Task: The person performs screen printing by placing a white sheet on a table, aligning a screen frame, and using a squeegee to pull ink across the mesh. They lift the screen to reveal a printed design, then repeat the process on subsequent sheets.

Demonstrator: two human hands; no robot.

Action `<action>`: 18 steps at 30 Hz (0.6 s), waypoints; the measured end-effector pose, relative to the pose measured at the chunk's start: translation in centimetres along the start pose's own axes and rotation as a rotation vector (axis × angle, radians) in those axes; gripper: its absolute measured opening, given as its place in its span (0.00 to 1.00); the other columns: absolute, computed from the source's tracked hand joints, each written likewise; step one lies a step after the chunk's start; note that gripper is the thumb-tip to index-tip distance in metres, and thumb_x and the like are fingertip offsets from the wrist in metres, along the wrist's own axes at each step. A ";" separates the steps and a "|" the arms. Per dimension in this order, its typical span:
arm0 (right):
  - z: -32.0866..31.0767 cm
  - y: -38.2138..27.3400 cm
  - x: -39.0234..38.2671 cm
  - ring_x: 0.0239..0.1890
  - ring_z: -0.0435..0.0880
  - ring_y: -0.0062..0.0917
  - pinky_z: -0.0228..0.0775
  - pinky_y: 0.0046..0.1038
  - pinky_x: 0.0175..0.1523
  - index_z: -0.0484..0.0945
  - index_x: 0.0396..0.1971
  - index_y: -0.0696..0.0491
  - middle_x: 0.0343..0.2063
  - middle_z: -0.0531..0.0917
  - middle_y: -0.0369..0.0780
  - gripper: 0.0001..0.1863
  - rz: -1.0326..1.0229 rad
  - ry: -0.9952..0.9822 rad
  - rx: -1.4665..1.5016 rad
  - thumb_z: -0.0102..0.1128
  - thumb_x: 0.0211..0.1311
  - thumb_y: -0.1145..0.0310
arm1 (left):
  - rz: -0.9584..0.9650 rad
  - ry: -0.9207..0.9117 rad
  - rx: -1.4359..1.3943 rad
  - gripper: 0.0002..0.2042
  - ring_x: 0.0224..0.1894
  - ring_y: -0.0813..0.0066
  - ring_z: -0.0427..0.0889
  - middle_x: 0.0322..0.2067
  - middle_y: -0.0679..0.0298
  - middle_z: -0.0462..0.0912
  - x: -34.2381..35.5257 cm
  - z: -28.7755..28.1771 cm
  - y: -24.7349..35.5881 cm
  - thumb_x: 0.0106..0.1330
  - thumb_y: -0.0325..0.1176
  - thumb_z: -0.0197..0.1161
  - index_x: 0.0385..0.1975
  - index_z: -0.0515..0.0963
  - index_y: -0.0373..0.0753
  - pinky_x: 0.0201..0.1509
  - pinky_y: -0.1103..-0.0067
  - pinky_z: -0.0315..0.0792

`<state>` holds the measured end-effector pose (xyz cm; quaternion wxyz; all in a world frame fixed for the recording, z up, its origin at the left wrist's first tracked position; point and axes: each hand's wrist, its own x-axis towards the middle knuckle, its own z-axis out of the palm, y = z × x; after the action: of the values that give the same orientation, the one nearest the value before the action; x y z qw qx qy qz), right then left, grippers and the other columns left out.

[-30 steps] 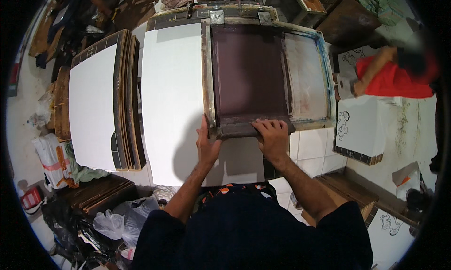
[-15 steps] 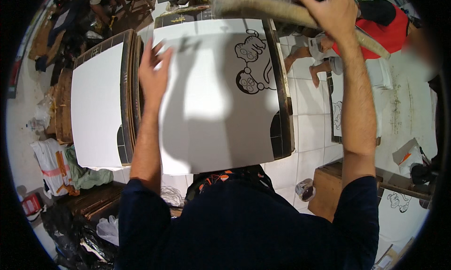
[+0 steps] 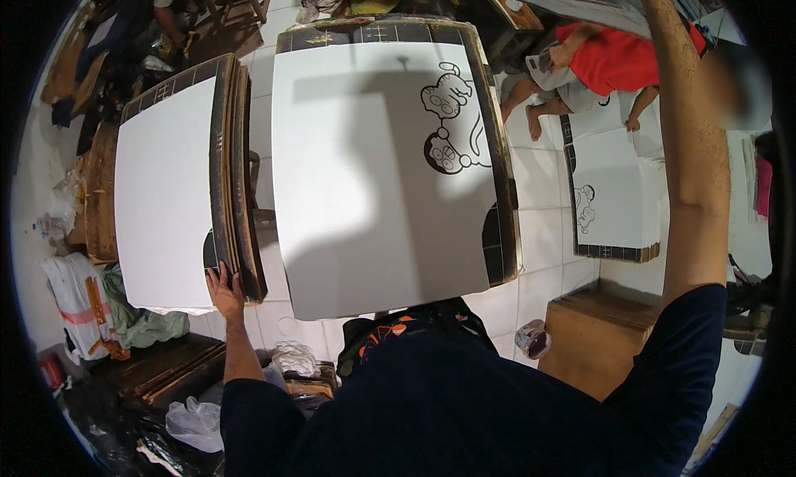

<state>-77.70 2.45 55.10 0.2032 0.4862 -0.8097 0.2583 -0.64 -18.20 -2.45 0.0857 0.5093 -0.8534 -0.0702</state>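
My left hand (image 3: 225,290) rests with its fingers apart on the near corner of the left stack of dark-edged boards (image 3: 240,178), beside the white sheet (image 3: 162,195) on top. My right forearm (image 3: 695,145) reaches up past the top edge, so the right hand is out of the picture. Along that edge runs a long grey frame with a dark mesh-like panel (image 3: 572,0), only partly in view. In front of me a white sheet (image 3: 332,162) lies on a black gridded board (image 3: 500,257). Black outline cartoon figures (image 3: 448,116) show at its right side, and a shadow falls across it.
At the right, a person in a red top (image 3: 609,58) leans by another board with a printed white sheet (image 3: 618,178). A brown box (image 3: 593,336) and a small round container (image 3: 533,339) stand near right. Plastic bags (image 3: 195,423) and cloth bundles (image 3: 145,307) lie at left.
The frame and my right arm have moved up and to the right, off the middle sheet. My left hand has come down from that sheet's left edge to the left stack.
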 end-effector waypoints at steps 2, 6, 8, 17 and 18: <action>-0.1 0.0 0.3 0.33 0.85 0.24 0.74 0.30 0.44 0.90 0.36 0.59 0.28 0.89 0.41 0.34 0.030 -0.023 0.037 0.71 0.60 0.37 | -0.018 -0.049 0.045 0.27 0.76 0.38 0.59 0.75 0.43 0.63 0.4 -1.2 0.7 0.75 0.52 0.59 0.71 0.74 0.53 0.78 0.56 0.58; -0.2 0.1 0.3 0.33 0.85 0.23 0.73 0.30 0.43 0.90 0.36 0.59 0.27 0.88 0.40 0.33 0.008 -0.012 0.040 0.71 0.60 0.38 | 0.099 -0.111 0.122 0.29 0.78 0.41 0.55 0.77 0.46 0.58 1.2 -4.0 1.6 0.71 0.44 0.63 0.74 0.70 0.55 0.79 0.53 0.56; -0.2 0.2 0.3 0.32 0.84 0.23 0.73 0.30 0.43 0.90 0.35 0.59 0.26 0.88 0.39 0.32 0.006 -0.038 0.055 0.70 0.61 0.38 | 0.162 -0.149 0.049 0.36 0.79 0.42 0.53 0.79 0.47 0.55 1.9 -5.0 2.2 0.66 0.34 0.67 0.76 0.65 0.58 0.80 0.51 0.55; -0.1 -0.1 -0.6 0.30 0.82 0.23 0.72 0.31 0.41 0.89 0.34 0.59 0.24 0.86 0.40 0.34 0.043 -0.021 -0.023 0.70 0.59 0.36 | -0.061 -0.463 0.081 0.58 0.81 0.45 0.52 0.80 0.50 0.51 5.3 -5.9 4.6 0.53 0.15 0.70 0.81 0.48 0.68 0.78 0.48 0.60; -0.2 -0.2 -1.0 0.31 0.83 0.26 0.72 0.32 0.41 0.89 0.34 0.59 0.24 0.86 0.42 0.34 0.046 -0.003 -0.026 0.70 0.59 0.35 | -0.048 -0.462 0.117 0.58 0.80 0.44 0.54 0.79 0.47 0.54 5.3 -6.3 4.6 0.51 0.15 0.70 0.81 0.48 0.65 0.79 0.53 0.62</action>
<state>-77.03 3.15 54.68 0.2024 0.4652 -0.8243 0.2515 -5.68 -20.91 5.07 -0.1432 0.5040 -0.8406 -0.1372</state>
